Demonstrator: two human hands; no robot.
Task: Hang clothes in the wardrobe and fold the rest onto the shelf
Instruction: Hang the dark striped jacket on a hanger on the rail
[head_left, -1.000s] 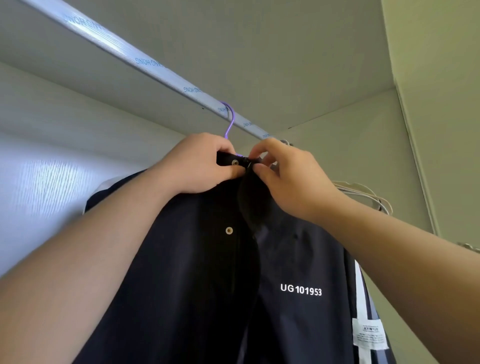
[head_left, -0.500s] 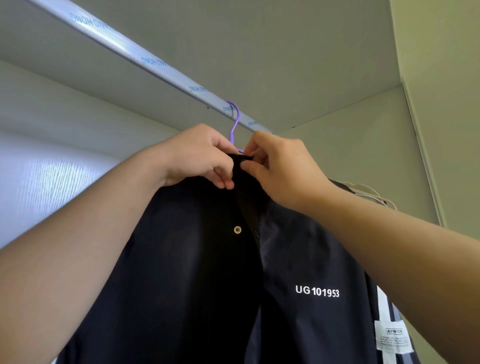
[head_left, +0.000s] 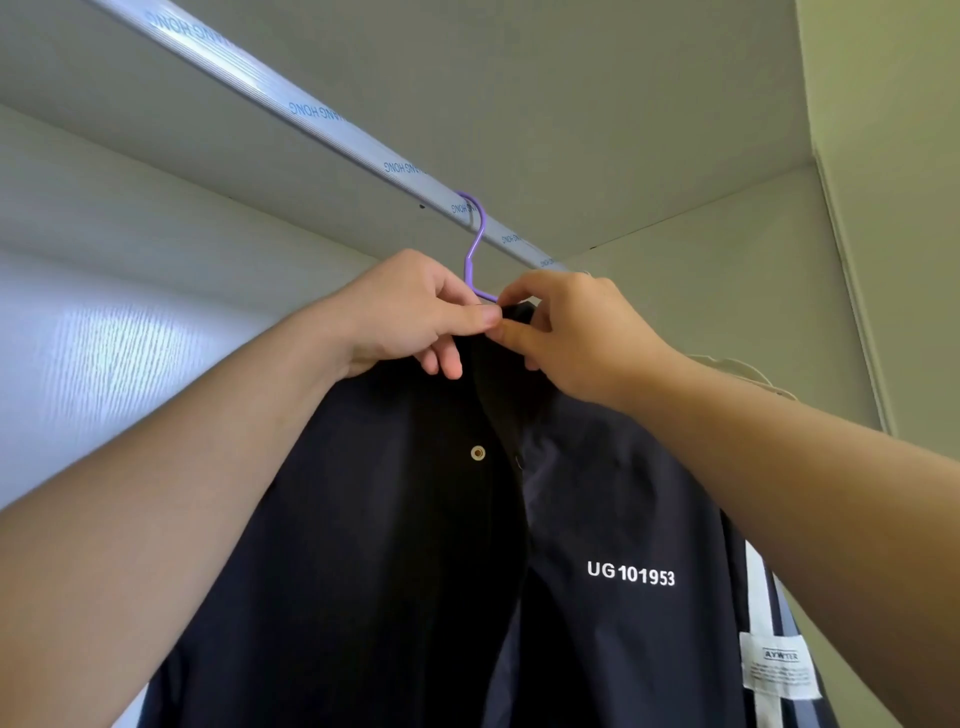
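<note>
Jacket: a dark navy jacket (head_left: 395, 519) is seen hung in the wardrobe, front towards the camera, its collar held between the two hands.
Hanger: the hook of a purple hanger (head_left: 475, 244) is looped over the rail; its shoulders are covered by the fabric.
Rail: a silver rail (head_left: 322, 122) with blue lettering is run diagonally beneath the wardrobe ceiling.
Left hand: the left hand (head_left: 410, 317) is curled, and the collar edge is pinched between thumb and forefinger just below the hook.
Right hand: the right hand (head_left: 576, 332) is curled on the opposite collar edge, its thumb tip brought against the left thumb.
Top fastening: it is covered by the fingers, so whether it is closed cannot be told.
Snap: a pale metal snap (head_left: 478, 453) is seen on the front panel below the hands.
Print: white lettering "UG101953" (head_left: 630, 574) is carried on the chest panel under the right forearm.
Neighbouring clothes: a striped garment (head_left: 756, 587) with a white label (head_left: 779, 670) is hung just beside the jacket; a pale hanger (head_left: 743, 371) is glimpsed behind the right forearm.
</note>
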